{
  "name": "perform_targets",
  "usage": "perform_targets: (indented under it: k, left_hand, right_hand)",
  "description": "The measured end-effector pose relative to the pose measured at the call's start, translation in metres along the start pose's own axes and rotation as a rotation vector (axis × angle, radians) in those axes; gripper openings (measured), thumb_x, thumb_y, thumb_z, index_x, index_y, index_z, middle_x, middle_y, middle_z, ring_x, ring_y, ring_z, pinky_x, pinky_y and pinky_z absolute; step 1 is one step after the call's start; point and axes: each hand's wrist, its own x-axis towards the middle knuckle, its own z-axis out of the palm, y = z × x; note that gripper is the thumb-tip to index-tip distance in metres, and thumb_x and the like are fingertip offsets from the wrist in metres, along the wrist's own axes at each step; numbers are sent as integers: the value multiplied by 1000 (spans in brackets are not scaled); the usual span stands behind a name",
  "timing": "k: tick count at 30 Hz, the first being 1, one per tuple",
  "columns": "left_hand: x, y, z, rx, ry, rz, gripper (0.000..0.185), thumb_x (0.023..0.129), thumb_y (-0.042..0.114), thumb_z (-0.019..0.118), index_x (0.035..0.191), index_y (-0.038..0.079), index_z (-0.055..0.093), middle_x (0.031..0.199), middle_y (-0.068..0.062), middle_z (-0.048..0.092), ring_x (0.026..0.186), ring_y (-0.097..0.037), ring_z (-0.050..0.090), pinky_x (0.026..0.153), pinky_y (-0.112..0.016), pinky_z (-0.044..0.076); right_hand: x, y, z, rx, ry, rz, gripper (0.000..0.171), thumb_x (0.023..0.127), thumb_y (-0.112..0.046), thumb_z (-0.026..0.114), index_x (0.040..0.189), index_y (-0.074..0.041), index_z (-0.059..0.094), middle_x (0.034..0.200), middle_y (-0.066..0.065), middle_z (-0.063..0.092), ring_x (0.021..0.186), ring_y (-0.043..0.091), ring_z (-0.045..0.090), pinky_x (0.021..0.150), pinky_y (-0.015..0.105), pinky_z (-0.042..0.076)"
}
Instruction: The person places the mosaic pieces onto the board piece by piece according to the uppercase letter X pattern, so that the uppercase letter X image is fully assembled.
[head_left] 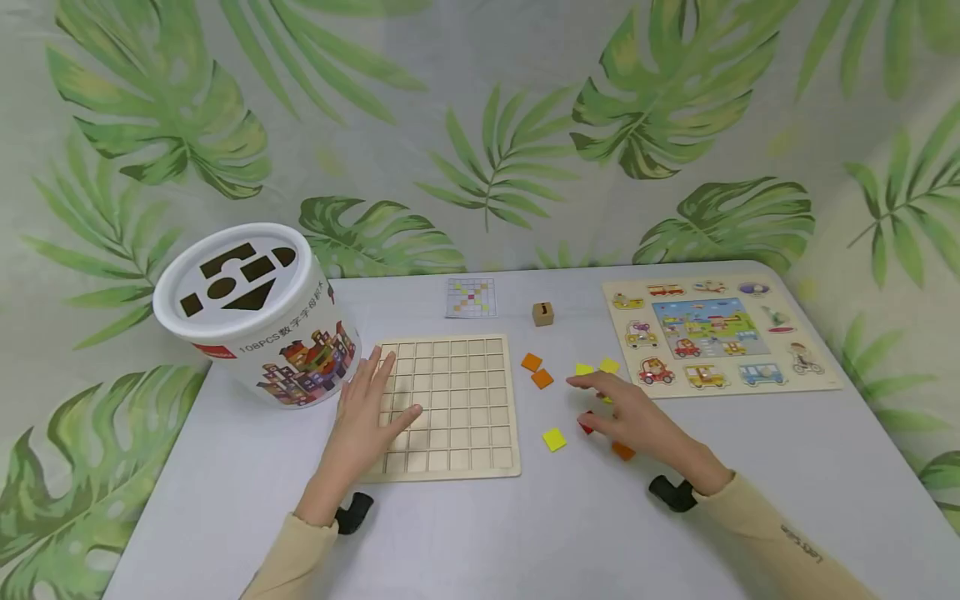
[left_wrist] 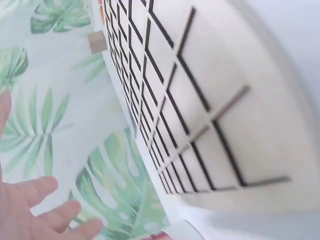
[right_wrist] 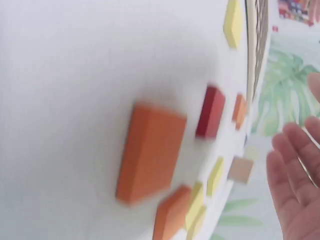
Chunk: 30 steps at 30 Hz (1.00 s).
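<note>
Hands at work over a grey table. We see the left hand lying flat, fingers straight and spread, on the near-left corner of the wooden grid board; it presses the board and grips nothing. The board lies flat with its edges roughly square to the table front, its empty cells facing up. The right hand hovers palm down over the loose coloured tiles to the right of the board, fingers extended and relaxed, pointing left and away from us; we cannot see anything pinched between them. In the right wrist view the fingers stand clear above the table surface.

We find the red tile partly covered, just under the right palm, and an orange tile just below the heel of the same hand. A yellow tile lies between the right hand and the board; a pair of orange tiles lies beyond it, and two further yellow tiles sit ahead of the fingertips. All lie flat. Being square, they have no marked long axis. The right hand is plainly the nearer to all of them.

Beyond these we note a small wooden cube, a pattern card, a vehicle puzzle and a white tub.
</note>
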Motion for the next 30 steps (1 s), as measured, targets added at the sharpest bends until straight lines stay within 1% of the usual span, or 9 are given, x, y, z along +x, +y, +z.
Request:
perform_targets:
  k: [4, 7, 9, 11, 13, 16, 19, 24, 30]
  left_hand:
    - [-13, -17, -5, -188, -57, -34, 87, 89, 35, 68, 153, 6, 17, 158, -17, 12, 142, -40, 13, 108, -61, 17]
    - [-23, -32, -4, -264, -123, -80, 89, 86, 31, 72, 152, 2, 19, 156, -20, 17, 141, -41, 15, 109, -59, 16]
    - [-28, -40, -4, -291, -167, -118, 91, 84, 31, 74, 151, 1, 20, 155, -20, 18, 141, -40, 13, 110, -58, 14]
    - [-34, -46, -3, -309, -210, -150, 95, 81, 33, 76, 151, 1, 21, 156, -19, 18, 142, -40, 10, 110, -60, 11]
    - [-37, -51, -2, -321, -243, -162, 98, 79, 33, 78, 151, 2, 21, 157, -18, 16, 143, -40, 6, 109, -61, 7]
    - [-40, -54, 0, -321, -269, -136, 103, 75, 33, 81, 151, 0, 20, 157, -17, 13, 143, -41, 2, 108, -63, 3]
    - [-41, -56, 3, -309, -272, -95, 105, 73, 31, 82, 150, -2, 20, 157, -17, 11, 142, -41, 0, 108, -63, 2]
    - [-42, -59, 7, -283, -263, -73, 104, 71, 26, 83, 149, -4, 21, 158, -18, 10, 142, -41, 0, 109, -63, 3]
    - [-42, -58, 6, -291, -262, -71, 102, 72, 23, 83, 148, -6, 21, 157, -19, 9, 142, -42, -1, 108, -64, 2]
  right_hand:
    - [0, -6, 15, 57, -82, -20, 42, 81, -2, 73, 121, 0, 60, 116, 12, 63, 93, 26, 60, 81, 38, 51]
    - [0, -8, 25, 49, -144, 5, 36, 81, -1, 73, 115, -4, 63, 113, 5, 63, 94, 21, 57, 81, 33, 50]
    - [0, -9, 30, 21, -176, 9, 33, 81, -1, 72, 112, -7, 65, 111, 0, 62, 96, 19, 55, 83, 33, 49]
    - [0, -10, 34, -24, -192, 2, 31, 81, 0, 71, 109, -9, 66, 109, -3, 61, 99, 17, 54, 86, 33, 48]
    - [2, -11, 37, -73, -195, -11, 30, 80, 2, 71, 107, -10, 66, 107, -5, 61, 96, 15, 53, 84, 33, 48]
    - [5, -13, 39, -122, -191, -15, 29, 78, 4, 71, 103, -10, 67, 103, -6, 59, 91, 13, 52, 80, 31, 49]
    - [9, -14, 40, -144, -197, -6, 27, 79, 3, 72, 102, -10, 66, 100, -6, 58, 88, 11, 51, 78, 28, 49]
    - [29, -20, 37, -92, -171, -28, 25, 79, 2, 73, 102, -7, 66, 99, -3, 61, 88, 15, 55, 77, 28, 50]
    - [77, -37, 38, 26, -133, -91, 25, 80, 1, 74, 103, -3, 66, 100, 3, 62, 90, 22, 59, 78, 33, 53]
